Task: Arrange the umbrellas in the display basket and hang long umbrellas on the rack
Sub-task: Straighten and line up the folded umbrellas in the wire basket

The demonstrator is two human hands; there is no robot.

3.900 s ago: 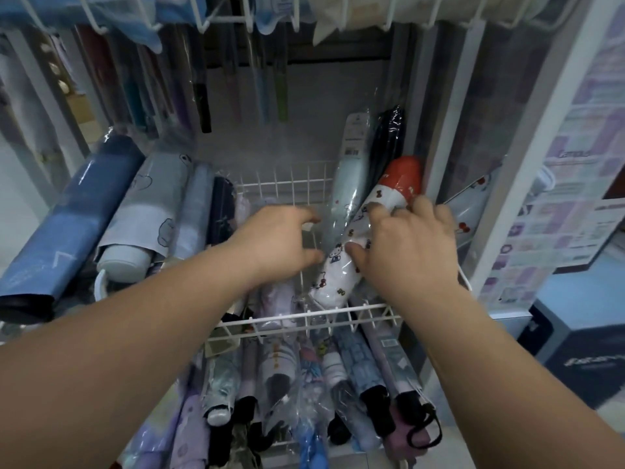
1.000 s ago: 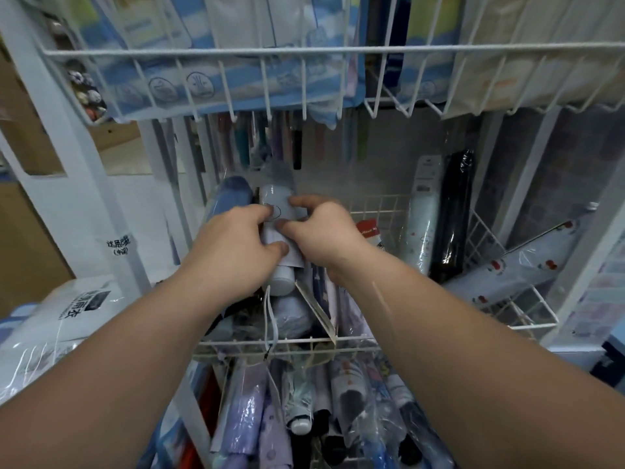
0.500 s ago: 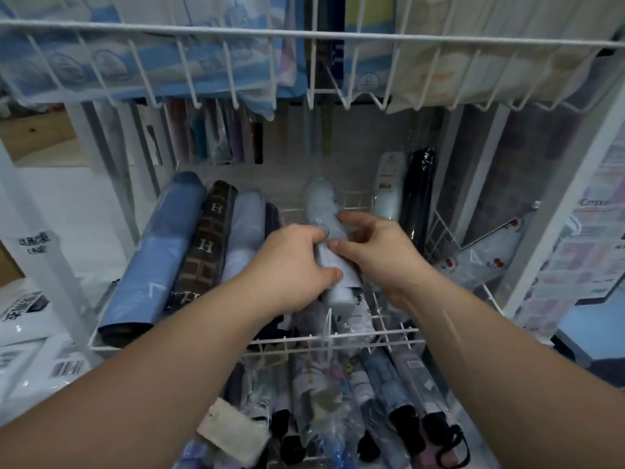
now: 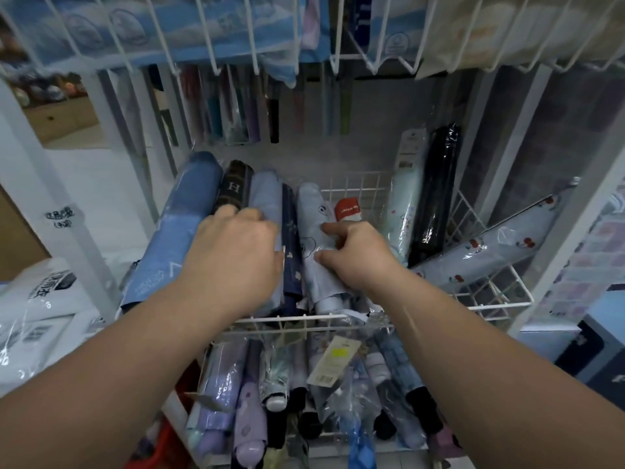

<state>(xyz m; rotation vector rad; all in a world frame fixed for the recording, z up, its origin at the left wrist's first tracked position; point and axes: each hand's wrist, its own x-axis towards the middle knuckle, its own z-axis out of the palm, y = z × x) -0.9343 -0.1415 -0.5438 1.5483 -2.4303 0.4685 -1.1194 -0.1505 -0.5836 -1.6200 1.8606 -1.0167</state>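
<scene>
Before me stands the white wire display basket (image 4: 355,186), with folded umbrellas lying side by side in it. At its left lies the big blue umbrella (image 4: 176,231), then a dark plaid one (image 4: 235,184), a pale blue one (image 4: 267,194) and a navy one (image 4: 291,252). My left hand (image 4: 233,252) rests palm-down, fingers spread loosely, across those. My right hand (image 4: 355,255) pinches the light grey umbrella (image 4: 313,211) between thumb and fingers. A red-capped umbrella (image 4: 347,208) peeks out just beyond.
</scene>
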